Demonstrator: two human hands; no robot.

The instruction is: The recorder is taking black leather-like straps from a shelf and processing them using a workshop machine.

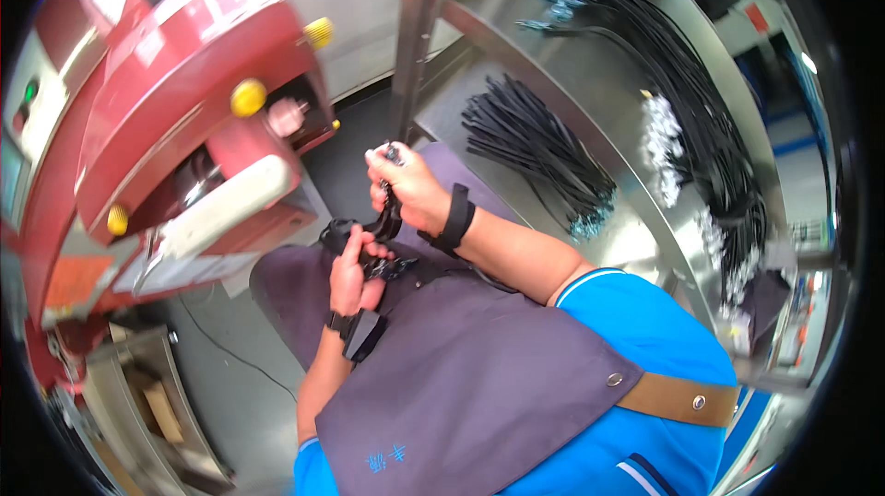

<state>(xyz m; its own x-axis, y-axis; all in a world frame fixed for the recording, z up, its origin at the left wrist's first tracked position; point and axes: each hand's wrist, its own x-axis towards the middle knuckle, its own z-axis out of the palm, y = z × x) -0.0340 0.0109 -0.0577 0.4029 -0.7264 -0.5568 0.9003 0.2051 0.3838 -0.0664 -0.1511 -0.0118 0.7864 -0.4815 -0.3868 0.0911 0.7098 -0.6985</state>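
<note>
A looped black cable (385,219) stretches between my two hands, in front of the dark purple apron (461,358). My right hand (413,190) is closed around its upper end, where a small dark and shiny piece (393,155) sticks out by the thumb. Lower and to the left, my left hand (350,270) is curled on the cable's lower part. Loose dark ends (392,267) show beside its fingers; blur hides their detail. Both wrists carry black straps, the left one with a black box (365,335).
A red machine (184,81) with yellow knobs (248,98) and a pale lever (226,206) stands close on the left. To the right, metal shelves (553,81) hold a bundle of black cables (525,141) and longer cables (682,63). A thin cord (226,348) crosses the floor.
</note>
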